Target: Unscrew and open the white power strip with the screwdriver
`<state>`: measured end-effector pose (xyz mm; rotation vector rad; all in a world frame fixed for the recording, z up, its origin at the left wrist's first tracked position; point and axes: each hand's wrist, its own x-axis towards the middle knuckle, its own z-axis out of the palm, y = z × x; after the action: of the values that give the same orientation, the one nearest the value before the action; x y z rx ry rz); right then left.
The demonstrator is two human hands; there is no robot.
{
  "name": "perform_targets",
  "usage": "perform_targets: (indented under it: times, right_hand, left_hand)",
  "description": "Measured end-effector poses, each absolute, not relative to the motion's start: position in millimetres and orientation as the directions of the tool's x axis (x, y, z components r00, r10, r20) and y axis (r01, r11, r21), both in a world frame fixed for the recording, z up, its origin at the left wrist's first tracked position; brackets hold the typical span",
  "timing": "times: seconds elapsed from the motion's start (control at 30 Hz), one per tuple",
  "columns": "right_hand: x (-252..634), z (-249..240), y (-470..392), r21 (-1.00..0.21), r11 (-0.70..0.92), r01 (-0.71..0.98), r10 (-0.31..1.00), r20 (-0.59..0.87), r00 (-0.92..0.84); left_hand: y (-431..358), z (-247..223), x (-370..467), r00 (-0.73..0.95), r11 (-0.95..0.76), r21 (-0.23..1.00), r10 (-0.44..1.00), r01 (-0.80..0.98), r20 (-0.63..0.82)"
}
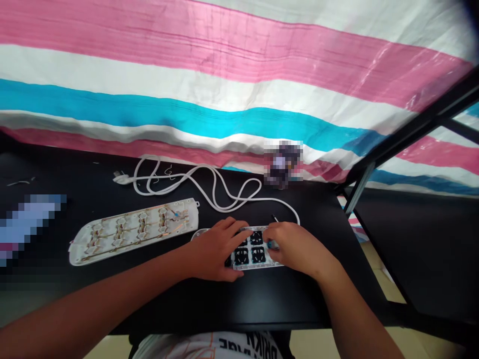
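A white power strip housing [249,266] with black socket inserts lies on the black table. My left hand [213,252] lies across it, thumb at the near edge and fingers over the far part, gripping it and hiding its left portion. My right hand [290,244] is closed over the right end, fingertips down on the housing. A thin dark rod [275,218] juts out beyond the knuckles, and a small blue piece shows at the fingertips. The tool is mostly hidden. To the left lies the other housing half [130,232], with metal strips and wiring inside.
A white power cord [215,184] loops behind the housings, its plug [121,178] on the left. Wire scraps [22,182] lie farther left. Blurred objects sit at the left edge and back right. A striped plastic sheet [187,104] hangs behind; a black metal frame [359,189] stands right.
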<state>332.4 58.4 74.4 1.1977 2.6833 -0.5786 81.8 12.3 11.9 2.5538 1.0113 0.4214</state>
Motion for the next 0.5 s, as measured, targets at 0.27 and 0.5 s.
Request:
perform_targets:
  times: [0.27,0.5]
  right_hand:
    - [333.1,77.9,57.5,-0.260,0.597,0.759,0.699,-0.296,-0.651]
    - [329.3,80.9,57.5,-0.222,0.608,0.762,0.691,-0.326,-0.646]
  left_hand:
    - [12.0,11.4,82.1,0.696,-0.687,0.425,0.699,0.589,0.165]
    - [11.9,10.0,82.0,0.690,-0.683,0.431,0.704,0.590,0.171]
